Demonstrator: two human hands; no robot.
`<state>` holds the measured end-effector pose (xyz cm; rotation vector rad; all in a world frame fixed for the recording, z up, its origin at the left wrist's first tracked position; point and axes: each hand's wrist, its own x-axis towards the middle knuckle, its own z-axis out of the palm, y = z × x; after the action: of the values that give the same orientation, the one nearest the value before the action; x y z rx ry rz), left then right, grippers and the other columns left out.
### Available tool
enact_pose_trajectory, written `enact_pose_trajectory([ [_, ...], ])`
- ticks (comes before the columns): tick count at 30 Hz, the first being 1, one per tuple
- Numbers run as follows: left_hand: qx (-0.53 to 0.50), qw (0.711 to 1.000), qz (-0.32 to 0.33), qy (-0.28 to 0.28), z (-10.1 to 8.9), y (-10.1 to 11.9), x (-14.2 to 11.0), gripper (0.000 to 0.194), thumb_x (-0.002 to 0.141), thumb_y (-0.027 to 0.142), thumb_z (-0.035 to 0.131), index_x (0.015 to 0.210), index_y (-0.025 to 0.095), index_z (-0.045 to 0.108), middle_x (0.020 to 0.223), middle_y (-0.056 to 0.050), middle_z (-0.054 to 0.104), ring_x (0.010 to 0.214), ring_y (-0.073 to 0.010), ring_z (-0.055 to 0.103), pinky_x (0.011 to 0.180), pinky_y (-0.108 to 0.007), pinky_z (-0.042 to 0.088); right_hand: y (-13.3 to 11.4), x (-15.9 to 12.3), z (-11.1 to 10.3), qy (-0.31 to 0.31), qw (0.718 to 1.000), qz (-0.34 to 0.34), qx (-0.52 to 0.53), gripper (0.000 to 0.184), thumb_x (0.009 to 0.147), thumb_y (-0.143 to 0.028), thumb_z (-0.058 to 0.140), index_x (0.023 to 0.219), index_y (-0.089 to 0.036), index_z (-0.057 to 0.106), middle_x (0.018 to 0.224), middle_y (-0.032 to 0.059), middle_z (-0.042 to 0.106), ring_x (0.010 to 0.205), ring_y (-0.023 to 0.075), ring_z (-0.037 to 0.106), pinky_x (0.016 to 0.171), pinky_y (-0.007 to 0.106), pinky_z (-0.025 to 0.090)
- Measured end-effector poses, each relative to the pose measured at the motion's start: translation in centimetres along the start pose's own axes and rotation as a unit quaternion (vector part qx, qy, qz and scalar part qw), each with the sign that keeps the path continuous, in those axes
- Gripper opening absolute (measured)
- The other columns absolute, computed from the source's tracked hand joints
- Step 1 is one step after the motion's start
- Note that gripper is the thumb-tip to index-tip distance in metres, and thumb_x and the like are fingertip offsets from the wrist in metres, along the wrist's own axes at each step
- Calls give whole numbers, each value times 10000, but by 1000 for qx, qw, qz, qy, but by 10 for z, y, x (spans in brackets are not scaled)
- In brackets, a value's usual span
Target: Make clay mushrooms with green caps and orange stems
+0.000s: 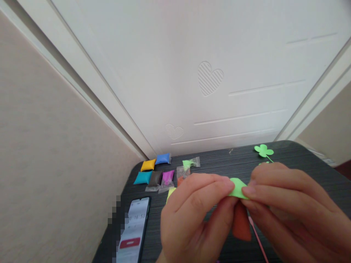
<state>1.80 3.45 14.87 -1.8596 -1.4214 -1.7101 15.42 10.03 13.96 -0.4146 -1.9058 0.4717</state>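
My left hand (200, 208) and my right hand (290, 208) meet low in the view, right of the middle. Between their fingertips they pinch a small, flat piece of light green modelling clay (238, 187), one end in each hand. Just below it shows an orange clay piece (241, 224) with a rounded lower end; whether it lies on the table or touches my fingers I cannot tell. A thin pink modelling tool (257, 235) runs beside it, partly hidden by my right hand. At the back right lies a green four-leaf clay shape (263, 150) with a thin stem.
Clay packets in yellow (148, 165), blue (163, 158), teal (143, 178), black (155, 179) and purple (167, 178) lie at the back left. Near them is an opened green packet (189, 163). A phone (134, 228) lies at the left edge of the dark table (219, 164), before a white panel (153, 73).
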Motion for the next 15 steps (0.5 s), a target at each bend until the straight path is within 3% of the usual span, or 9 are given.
enact_pose_trajectory([
  [6,8,1000,-14,7,1,2,-2,248,637,28,641,849,155,623,829,-6,662,768,-101,619,663,-184,533,-2,3,-1,4,1000,-14,-25,269,717,-182,605,970,-273,586,859,17,607,748,154,581,621,271,510],
  [11,27,1000,4,7,0,3,-3,240,629,39,661,832,165,634,850,-10,663,766,-113,621,653,-209,542,-9,4,-1,3,1000,15,-13,217,735,-125,562,893,-265,610,859,14,597,763,145,582,615,256,506],
  [15,19,1000,7,15,1,3,-2,218,628,35,661,812,150,634,840,-19,662,769,-120,625,653,-213,542,-7,4,-3,-18,1000,-2,1,214,737,-129,561,897,-263,610,854,15,598,754,143,589,604,247,506],
])
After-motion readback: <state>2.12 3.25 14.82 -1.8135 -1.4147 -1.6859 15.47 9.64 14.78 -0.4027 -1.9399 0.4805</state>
